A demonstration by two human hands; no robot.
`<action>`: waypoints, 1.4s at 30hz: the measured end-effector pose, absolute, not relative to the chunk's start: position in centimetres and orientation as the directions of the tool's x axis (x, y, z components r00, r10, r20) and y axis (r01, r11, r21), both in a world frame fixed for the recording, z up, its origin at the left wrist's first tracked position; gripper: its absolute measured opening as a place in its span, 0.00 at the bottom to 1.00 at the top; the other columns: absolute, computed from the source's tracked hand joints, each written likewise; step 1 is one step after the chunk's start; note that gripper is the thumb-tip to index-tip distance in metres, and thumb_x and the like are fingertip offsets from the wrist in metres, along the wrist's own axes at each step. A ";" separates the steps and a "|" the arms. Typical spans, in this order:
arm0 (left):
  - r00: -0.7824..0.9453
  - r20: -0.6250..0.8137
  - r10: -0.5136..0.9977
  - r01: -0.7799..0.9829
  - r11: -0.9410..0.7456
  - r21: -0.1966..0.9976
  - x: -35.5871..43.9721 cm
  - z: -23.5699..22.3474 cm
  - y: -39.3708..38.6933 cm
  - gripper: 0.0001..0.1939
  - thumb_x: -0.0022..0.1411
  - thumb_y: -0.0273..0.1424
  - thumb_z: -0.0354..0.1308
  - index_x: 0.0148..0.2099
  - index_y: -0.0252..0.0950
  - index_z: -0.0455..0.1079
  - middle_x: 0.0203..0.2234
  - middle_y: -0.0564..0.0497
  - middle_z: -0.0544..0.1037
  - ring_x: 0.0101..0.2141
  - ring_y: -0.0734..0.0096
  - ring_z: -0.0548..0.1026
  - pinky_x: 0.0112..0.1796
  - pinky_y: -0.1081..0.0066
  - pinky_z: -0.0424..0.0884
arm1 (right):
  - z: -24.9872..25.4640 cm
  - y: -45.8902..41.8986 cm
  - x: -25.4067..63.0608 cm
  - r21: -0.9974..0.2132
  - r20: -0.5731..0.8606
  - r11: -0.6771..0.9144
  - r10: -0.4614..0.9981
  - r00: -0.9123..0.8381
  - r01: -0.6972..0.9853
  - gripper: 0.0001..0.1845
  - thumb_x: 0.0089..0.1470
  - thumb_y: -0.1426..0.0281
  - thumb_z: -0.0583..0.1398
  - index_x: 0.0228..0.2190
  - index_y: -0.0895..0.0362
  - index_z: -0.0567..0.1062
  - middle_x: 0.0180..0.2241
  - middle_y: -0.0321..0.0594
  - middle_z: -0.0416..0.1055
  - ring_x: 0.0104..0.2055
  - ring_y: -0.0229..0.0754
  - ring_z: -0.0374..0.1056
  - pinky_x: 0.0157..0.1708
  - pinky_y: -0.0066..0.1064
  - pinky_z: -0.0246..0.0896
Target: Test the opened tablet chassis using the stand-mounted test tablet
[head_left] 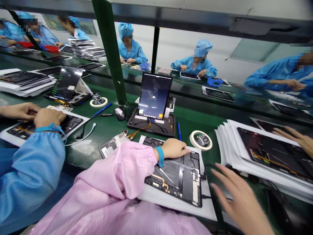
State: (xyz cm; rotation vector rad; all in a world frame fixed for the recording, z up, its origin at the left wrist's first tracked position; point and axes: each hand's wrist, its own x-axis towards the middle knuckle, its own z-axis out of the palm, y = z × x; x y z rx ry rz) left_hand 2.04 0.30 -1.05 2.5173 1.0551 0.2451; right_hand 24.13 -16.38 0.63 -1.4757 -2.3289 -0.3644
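- Nearest to camera: pink garment (156,222), with sleeve (127,166) stretched across the front edge of the green tabletop (188,122).
- At the end of this sleeve, left hand (172,148), placed on opened tablet body (188,176), fingertips near its far right corner; fingers close together, cannot tell whether gripping something.
- Right hand (236,192), wide open with fingers apart, holding nothing, just beside the right edge of white sheet (206,205).
- Opened tablet body lying flat on this sheet, near the front edge of tabletop.
- Behind, farther from that front edge: lit screen (154,94), standing tilted in black tray (163,130).
- Beside the tray's right edge, blue pen (179,130); farther right, tape roll (193,137).
- To the right, paper stack (227,143), with another person's hand (299,138) over it.
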 end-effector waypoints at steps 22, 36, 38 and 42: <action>0.707 0.022 0.707 0.628 -0.642 0.440 1.9 -1.2 0.3 0.23 0.65 0.49 0.45 0.39 0.39 0.74 0.35 0.49 0.80 0.37 0.64 0.77 0.33 0.72 0.66 | 2.1 -11.7 22.0 -0.285 0.053 0.582 0.803 -0.593 0.762 0.08 0.57 0.76 0.52 0.30 0.55 0.68 0.39 0.44 0.71 0.47 0.49 0.67 0.47 0.43 0.66; 0.726 0.001 0.688 0.615 -0.650 0.445 1.8 -0.7 0.6 0.23 0.65 0.49 0.45 0.36 0.38 0.74 0.33 0.48 0.80 0.37 0.61 0.77 0.31 0.70 0.65 | 0.4 -10.8 24.3 -0.045 0.091 0.648 0.760 -0.643 0.760 0.06 0.57 0.67 0.57 0.31 0.52 0.74 0.47 0.42 0.71 0.52 0.52 0.66 0.48 0.46 0.65; 0.731 -0.006 0.682 0.610 -0.650 0.453 1.8 -0.9 0.6 0.23 0.65 0.49 0.45 0.35 0.38 0.73 0.32 0.49 0.79 0.36 0.61 0.77 0.31 0.70 0.66 | -0.3 -10.7 25.6 -0.041 0.086 0.629 0.776 -0.625 0.776 0.08 0.58 0.65 0.56 0.31 0.51 0.74 0.51 0.42 0.70 0.53 0.53 0.66 0.48 0.47 0.66; 0.714 0.086 0.695 0.576 -0.653 0.492 1.7 0.1 0.1 0.17 0.63 0.46 0.52 0.39 0.37 0.71 0.35 0.50 0.79 0.39 0.64 0.75 0.36 0.69 0.68 | -0.9 -9.5 27.5 -0.034 0.120 0.555 0.828 -0.548 0.831 0.17 0.55 0.59 0.58 0.44 0.53 0.73 0.57 0.49 0.63 0.50 0.56 0.68 0.44 0.46 0.69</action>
